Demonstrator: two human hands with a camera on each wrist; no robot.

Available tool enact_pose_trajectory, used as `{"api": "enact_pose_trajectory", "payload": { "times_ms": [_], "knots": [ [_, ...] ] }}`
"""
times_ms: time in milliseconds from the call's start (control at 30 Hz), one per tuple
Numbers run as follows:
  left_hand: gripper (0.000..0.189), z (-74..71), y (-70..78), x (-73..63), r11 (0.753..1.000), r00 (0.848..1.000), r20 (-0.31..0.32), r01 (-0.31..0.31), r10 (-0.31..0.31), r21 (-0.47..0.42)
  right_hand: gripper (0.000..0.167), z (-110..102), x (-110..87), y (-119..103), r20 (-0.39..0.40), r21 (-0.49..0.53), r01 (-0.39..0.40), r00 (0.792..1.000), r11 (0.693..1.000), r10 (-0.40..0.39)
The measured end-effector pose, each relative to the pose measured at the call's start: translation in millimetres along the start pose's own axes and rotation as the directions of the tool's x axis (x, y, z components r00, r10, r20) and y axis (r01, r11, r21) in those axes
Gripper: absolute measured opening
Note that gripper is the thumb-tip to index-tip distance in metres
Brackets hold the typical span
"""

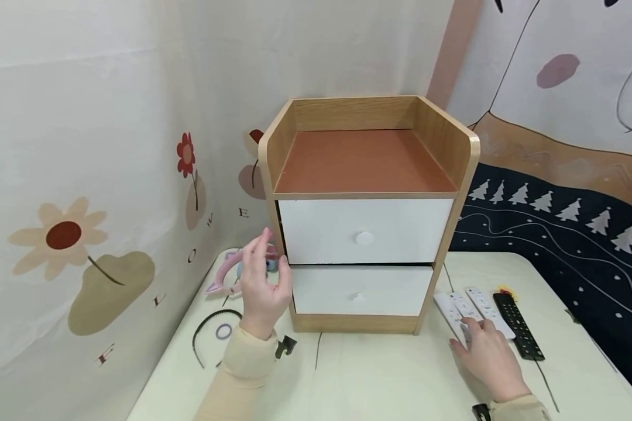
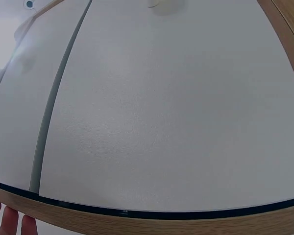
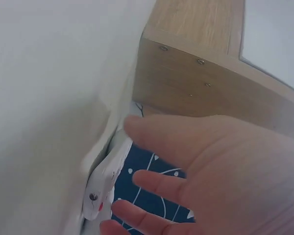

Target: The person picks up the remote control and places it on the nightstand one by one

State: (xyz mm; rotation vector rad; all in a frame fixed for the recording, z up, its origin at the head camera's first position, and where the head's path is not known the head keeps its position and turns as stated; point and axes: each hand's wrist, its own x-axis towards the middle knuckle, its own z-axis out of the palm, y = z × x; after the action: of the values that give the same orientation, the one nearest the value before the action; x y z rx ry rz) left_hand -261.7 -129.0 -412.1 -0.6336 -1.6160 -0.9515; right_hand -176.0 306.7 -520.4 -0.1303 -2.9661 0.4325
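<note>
A wood-framed cabinet [image 1: 366, 323] with two white drawers stands on the table. Its upper drawer [image 1: 316, 231] and lower drawer [image 1: 321, 292] have round white knobs. My left hand [image 1: 263, 286] is at the cabinet's left side, fingers straight and pointing up, thumb close to the front edge. In the left wrist view its fingertips [image 2: 10, 220] show at the wooden side panel [image 2: 152, 223]. My right hand [image 1: 487, 356] reaches over white power strips [image 1: 487, 313] right of the cabinet, fingers spread. The right wrist view shows the fingers beside one white strip [image 3: 100, 188].
A black power strip [image 1: 518, 327] with a cord lies right of the white ones, a small yellow flower-like thing [image 1: 505, 290] at its far end. Left of the cabinet lie a pink headband-like item [image 1: 223, 272], a black headband [image 1: 199, 327] and a purple ring [image 1: 223, 331]. Printed cloth hangs behind.
</note>
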Motion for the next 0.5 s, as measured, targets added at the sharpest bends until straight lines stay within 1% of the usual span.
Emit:
{"api": "enact_pose_trajectory", "payload": {
  "times_ms": [100,233,367,500],
  "knots": [
    [0.061,-1.2,-1.3,0.1,0.999,1.0,-0.006,-0.006,0.006,0.038,0.068,2.9,0.3,0.4,0.003,-0.004,-0.014,1.0,1.0,0.014],
    [0.059,-2.3,-2.7,-0.2,0.998,1.0,0.003,-0.016,0.016,0.066,0.067,5.1,-0.2,1.1,0.006,-0.013,-0.029,1.0,0.999,0.03],
    [0.06,-3.8,-3.8,-0.2,0.997,1.0,0.026,-0.015,0.013,0.071,0.065,5.4,-1.3,0.9,-0.004,-0.032,-0.026,1.0,0.999,0.026],
    [0.062,-5.8,-5.4,-0.1,0.998,0.998,0.055,-0.012,0.008,0.06,0.062,4.2,-1.9,-1.3,-0.002,-0.046,-0.044,0.999,0.998,0.044]
  ]
}}
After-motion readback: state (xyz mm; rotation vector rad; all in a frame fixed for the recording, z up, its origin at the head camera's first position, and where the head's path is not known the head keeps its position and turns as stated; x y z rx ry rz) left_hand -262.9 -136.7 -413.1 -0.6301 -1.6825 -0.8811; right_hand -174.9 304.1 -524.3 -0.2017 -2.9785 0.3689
